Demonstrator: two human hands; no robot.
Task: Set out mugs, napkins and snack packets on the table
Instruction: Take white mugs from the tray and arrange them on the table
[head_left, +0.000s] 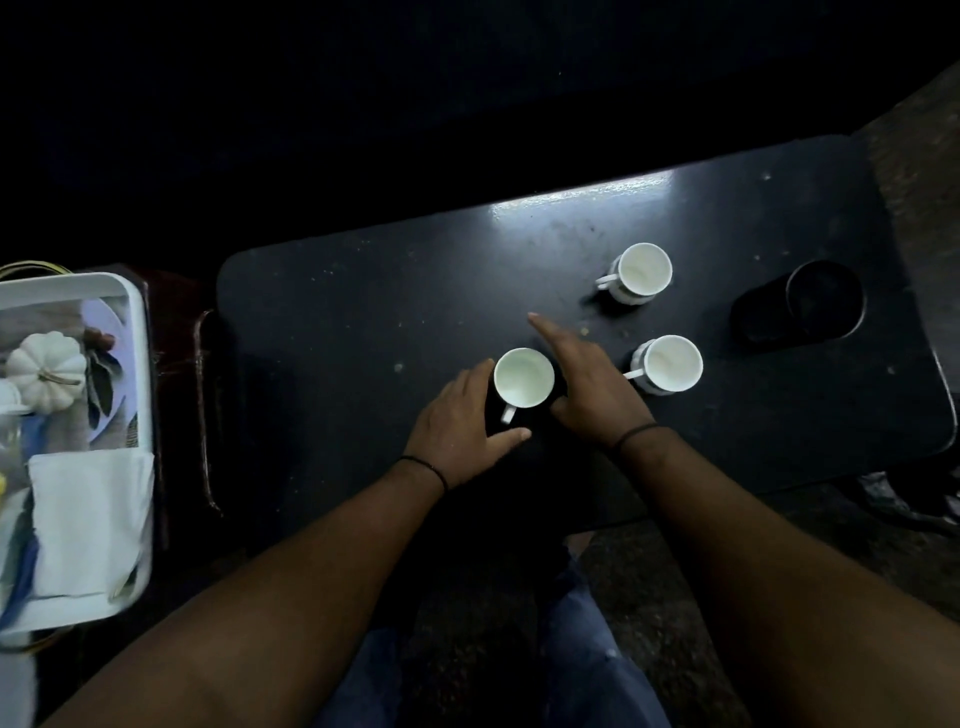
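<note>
From the head camera, looking down, a dark table fills the middle of the view with three white mugs standing upright on it. The nearest mug sits between the person's two hands, its handle turned toward the person. The left hand lies on the table just left of that mug, fingers loosely spread and the thumb stretched out below the handle; whether it touches the mug cannot be told. The right hand lies flat just right of the same mug, fingers extended and pointing away, gripping nothing. A thin dark band circles each wrist. The second mug stands just beyond the right hand, and the third mug is farther back, apart from the others. A dark round container sits near the table's right end. To the left, off the table, a white tray holds folded white napkins and a small white pumpkin; other items in it are too blurred to identify.
</note>
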